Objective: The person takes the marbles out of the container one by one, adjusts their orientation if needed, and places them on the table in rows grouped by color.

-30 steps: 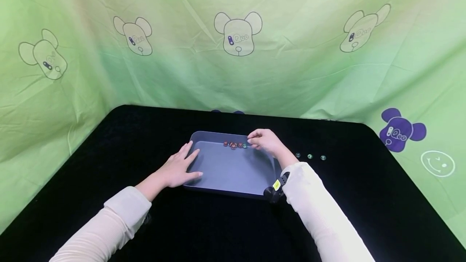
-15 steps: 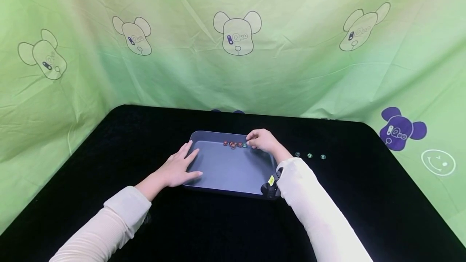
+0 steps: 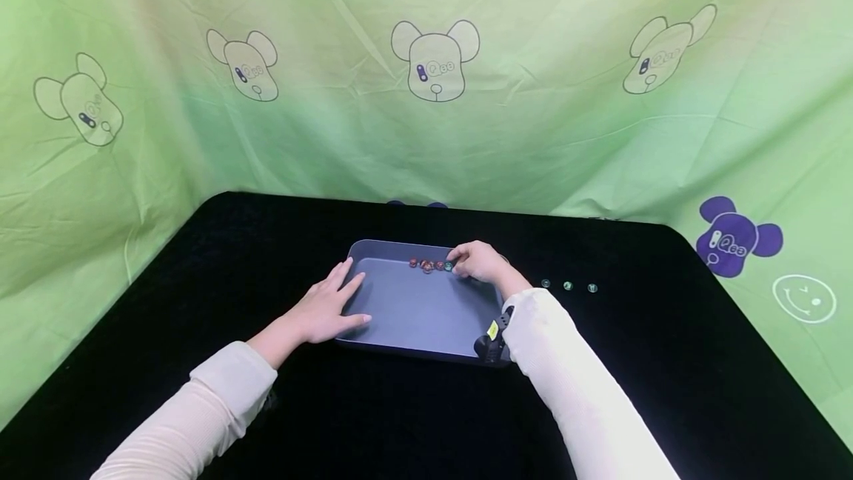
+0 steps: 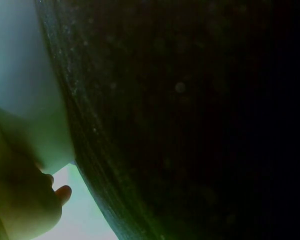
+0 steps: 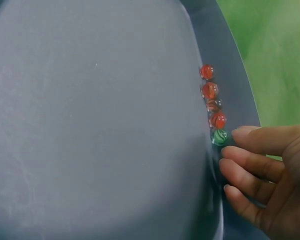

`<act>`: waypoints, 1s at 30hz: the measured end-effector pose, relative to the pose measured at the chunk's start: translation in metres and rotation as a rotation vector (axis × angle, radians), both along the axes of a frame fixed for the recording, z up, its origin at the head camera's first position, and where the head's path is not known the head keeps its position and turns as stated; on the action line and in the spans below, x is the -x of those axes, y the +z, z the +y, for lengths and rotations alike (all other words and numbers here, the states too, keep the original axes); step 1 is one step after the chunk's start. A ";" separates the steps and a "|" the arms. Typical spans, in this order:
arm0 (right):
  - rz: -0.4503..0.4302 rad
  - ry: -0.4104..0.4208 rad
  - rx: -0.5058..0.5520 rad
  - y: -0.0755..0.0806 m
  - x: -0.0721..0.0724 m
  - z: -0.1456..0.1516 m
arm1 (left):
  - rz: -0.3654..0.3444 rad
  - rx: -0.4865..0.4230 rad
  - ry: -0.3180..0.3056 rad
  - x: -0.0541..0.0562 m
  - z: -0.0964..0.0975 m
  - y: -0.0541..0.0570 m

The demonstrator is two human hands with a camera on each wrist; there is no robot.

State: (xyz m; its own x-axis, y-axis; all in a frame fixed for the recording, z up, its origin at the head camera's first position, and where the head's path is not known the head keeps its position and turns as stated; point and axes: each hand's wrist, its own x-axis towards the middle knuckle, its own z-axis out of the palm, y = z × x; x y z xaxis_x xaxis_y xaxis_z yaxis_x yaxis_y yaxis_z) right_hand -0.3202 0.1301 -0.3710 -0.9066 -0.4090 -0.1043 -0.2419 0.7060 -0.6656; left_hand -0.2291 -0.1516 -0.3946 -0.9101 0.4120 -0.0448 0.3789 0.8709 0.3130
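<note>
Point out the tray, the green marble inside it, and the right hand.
Tray (image 3: 413, 310): head view, on its bare floor.
Green marble (image 5: 220, 136): right wrist view, middle of its visible surface.
Right hand (image 3: 483, 262): head view, on the back of the hand.

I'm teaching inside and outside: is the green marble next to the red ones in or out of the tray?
In: the green marble lies within the raised wall of the tray, beside a red marble.

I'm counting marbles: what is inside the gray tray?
Inside the tray, at least four reddish marbles and one green marble sit along the far wall. Anything beneath the left grip or right grip is covered, so I can't rule out more there.
</note>
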 end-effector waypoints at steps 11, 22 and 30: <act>-0.001 0.031 -0.047 -0.002 0.001 -0.006 | 0.013 -0.002 -0.003 0.000 0.000 0.000; 0.050 0.017 -0.136 -0.002 0.002 -0.009 | 0.008 -0.004 0.001 0.000 0.000 -0.001; 0.102 0.018 -0.207 -0.010 0.011 -0.009 | 0.009 -0.004 0.000 -0.001 0.001 0.000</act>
